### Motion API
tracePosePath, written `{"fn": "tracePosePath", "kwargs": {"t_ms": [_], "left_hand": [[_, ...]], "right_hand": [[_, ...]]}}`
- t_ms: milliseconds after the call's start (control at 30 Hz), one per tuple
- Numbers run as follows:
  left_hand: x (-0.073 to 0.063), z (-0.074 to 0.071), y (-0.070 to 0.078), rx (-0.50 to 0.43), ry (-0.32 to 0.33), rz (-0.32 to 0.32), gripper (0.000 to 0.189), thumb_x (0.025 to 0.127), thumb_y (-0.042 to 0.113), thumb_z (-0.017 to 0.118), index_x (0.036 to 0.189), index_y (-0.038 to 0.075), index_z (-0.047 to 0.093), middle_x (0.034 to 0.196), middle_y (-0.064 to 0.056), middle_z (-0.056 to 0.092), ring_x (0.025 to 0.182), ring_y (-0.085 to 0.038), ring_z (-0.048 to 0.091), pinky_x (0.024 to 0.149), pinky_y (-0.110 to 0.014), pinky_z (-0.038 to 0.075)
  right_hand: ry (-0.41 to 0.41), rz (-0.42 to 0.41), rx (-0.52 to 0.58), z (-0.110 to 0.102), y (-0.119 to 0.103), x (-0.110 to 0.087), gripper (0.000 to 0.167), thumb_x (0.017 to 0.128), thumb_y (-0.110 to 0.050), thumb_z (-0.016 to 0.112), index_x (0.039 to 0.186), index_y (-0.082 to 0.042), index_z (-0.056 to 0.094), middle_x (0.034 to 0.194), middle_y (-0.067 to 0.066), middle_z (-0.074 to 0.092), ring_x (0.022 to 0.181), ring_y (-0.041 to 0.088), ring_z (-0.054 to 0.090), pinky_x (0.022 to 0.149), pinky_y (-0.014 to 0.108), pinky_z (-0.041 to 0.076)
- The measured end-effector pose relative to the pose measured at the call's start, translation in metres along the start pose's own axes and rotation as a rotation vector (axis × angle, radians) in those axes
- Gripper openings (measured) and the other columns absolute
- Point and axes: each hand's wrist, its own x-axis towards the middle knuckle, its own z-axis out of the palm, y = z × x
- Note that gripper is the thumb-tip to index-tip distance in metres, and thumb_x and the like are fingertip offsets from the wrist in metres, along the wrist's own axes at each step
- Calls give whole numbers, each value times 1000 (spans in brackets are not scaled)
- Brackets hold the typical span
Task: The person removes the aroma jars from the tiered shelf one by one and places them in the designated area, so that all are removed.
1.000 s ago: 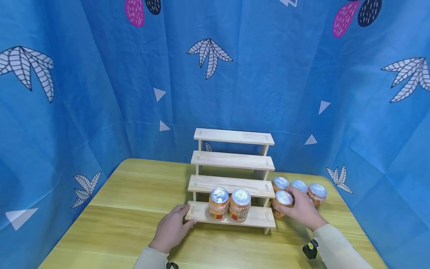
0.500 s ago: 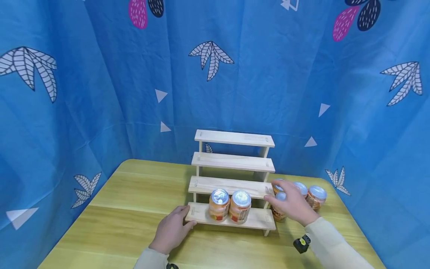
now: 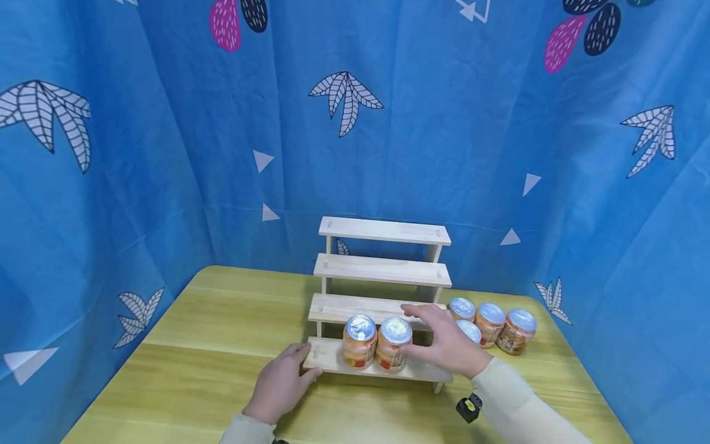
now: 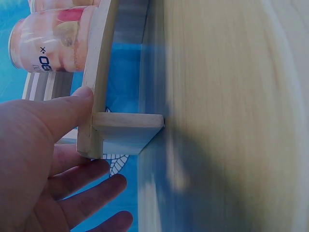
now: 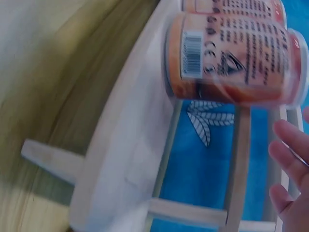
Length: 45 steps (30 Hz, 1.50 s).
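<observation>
A four-tier wooden display stand (image 3: 383, 267) stands on the table, with two orange cans with silver lids side by side on its lowest step. My left hand (image 3: 280, 383) holds the left end of that step; in the left wrist view its thumb lies on the board (image 4: 99, 72) and the other fingers spread past the end. My right hand (image 3: 450, 342) is just right of the right can (image 3: 394, 345), its fingers parted and nothing in them. The right wrist view shows those fingers (image 5: 289, 159) apart from the can (image 5: 227, 60). The left can (image 3: 359, 342) stands beside it.
Several more orange cans (image 3: 514, 333) stand grouped on the table right of the stand, one partly hidden behind my right hand. A blue patterned curtain (image 3: 244, 172) closes off the back and sides of the wooden table (image 3: 183, 351).
My right hand has moved left, from over the grouped cans to beside the right can on the lowest step, carrying nothing. My left hand has stayed at the step's end.
</observation>
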Motion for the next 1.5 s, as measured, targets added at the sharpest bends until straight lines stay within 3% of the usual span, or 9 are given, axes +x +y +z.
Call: {"fn": "tracePosePath", "kwargs": {"t_ms": [300, 633, 833, 1067, 1200, 1500], "left_hand": [[-1, 0, 2, -3, -16, -18, 65, 89, 40, 77, 134, -4, 61, 131, -19, 63, 106, -36, 69, 85, -49, 59], [3, 2, 0, -1, -7, -9, 65, 89, 40, 77, 135, -4, 61, 132, -19, 63, 106, -36, 68, 85, -49, 59], [3, 4, 0, 0, -8, -8, 65, 89, 40, 77, 135, -4, 61, 131, -20, 63, 108, -37, 68, 87, -50, 58], [2, 5, -2, -4, -10, -30, 65, 88, 39, 78, 135, -3, 61, 132, -19, 63, 109, -37, 67, 86, -51, 58], [1, 4, -3, 0, -4, -21, 65, 88, 39, 77, 134, -4, 61, 131, -20, 63, 109, -36, 67, 86, -50, 58], [3, 4, -2, 4, -5, -13, 65, 89, 40, 76, 135, -4, 61, 131, -19, 63, 110, -36, 67, 88, -49, 58]], "right_hand": [[-81, -20, -45, 19, -2, 5, 82, 80, -57, 80, 145, -15, 53, 136, -3, 61, 126, 20, 53, 100, 49, 39], [-31, 20, -49, 21, -1, 9, 79, 76, -53, 86, 139, -14, 59, 134, -2, 63, 122, 19, 57, 102, 50, 40], [2, 106, -9, 13, 1, 1, 78, 74, -54, 87, 137, -15, 61, 129, -1, 64, 114, 21, 58, 92, 46, 50], [56, 109, -15, 1, 9, -7, 74, 75, -48, 87, 136, -15, 60, 127, 2, 65, 112, 22, 62, 96, 50, 48], [93, 111, -14, -7, 15, -13, 75, 77, -48, 86, 138, -13, 58, 127, 5, 64, 110, 24, 63, 86, 46, 55], [140, 164, -45, -38, 24, -29, 72, 82, -45, 83, 139, -9, 56, 129, 16, 62, 110, 34, 62, 81, 50, 57]]}}
